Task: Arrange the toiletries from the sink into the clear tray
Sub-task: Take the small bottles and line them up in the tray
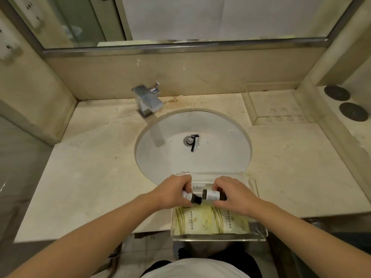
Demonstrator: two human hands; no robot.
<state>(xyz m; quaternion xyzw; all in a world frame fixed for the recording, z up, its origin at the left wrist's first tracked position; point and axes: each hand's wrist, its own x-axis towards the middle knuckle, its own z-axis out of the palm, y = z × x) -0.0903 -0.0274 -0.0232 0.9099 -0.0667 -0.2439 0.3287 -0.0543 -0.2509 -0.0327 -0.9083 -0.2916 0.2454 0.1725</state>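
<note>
Two small bottles are held over the clear tray [259, 227], which stands at the front edge of the tabletop [90, 177] and juts a little past it. The fingers of the left hand [174, 192] are curled round the left bottle [190, 197], and the fingers of the right hand [230, 192] are curled round the right bottle [211, 194]. Both bottles are kept lying on their sides with the dark caps turned toward each other, probably so that they can be laid end to end in the back part of the tray. In the front part of the tray two pale packets [210, 220] with green stripes are already laid flat, side by side, so the room behind them is left for the bottles. In the sink [220, 137], beside the drain [188, 140], one small tube [197, 142] and one dark comb-like piece [193, 144] are still lying; what the dark piece is cannot be told for certain. These two are judged to be the things left to move. One faucet [147, 99] stands at the back edge.
</note>
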